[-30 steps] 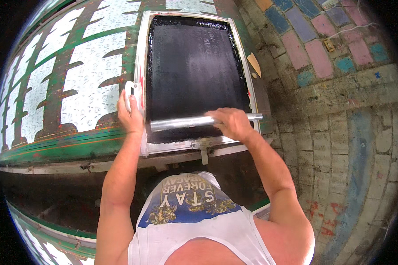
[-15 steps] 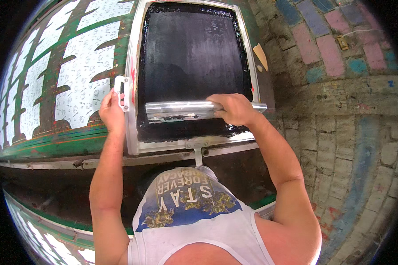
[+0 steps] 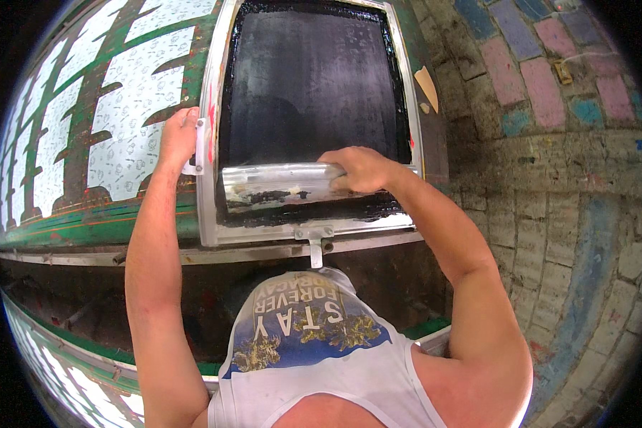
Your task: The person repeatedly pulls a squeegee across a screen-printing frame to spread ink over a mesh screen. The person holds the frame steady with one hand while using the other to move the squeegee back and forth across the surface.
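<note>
A screen-printing frame (image 3: 206, 214) with a pale metal rim lies in front of me, its mesh (image 3: 314, 85) coated in black ink. My left hand (image 3: 179, 139) is closed on the white handle (image 3: 200, 146) fixed to the frame's left side, its fingertips partly hidden. Near the frame's close end, my right hand (image 3: 364, 170) grips a long metal squeegee (image 3: 264, 182) lying crosswise over the mesh. Black ink smears the squeegee's near face. A metal bracket (image 3: 315, 239) sits at the middle of the frame's near edge.
Patterned white fabric pieces (image 3: 139, 107) lie in rows on the green printing table (image 3: 107, 232) to the left. A metal rail (image 3: 146, 257) runs along the table's near edge. Right of the frame are a tan scrap (image 3: 426, 87) and a brick floor (image 3: 542, 235).
The squeegee has tilted, showing more of its inky near face, and shifted slightly left with my right hand. My left hand has moved up a little on the handle.
</note>
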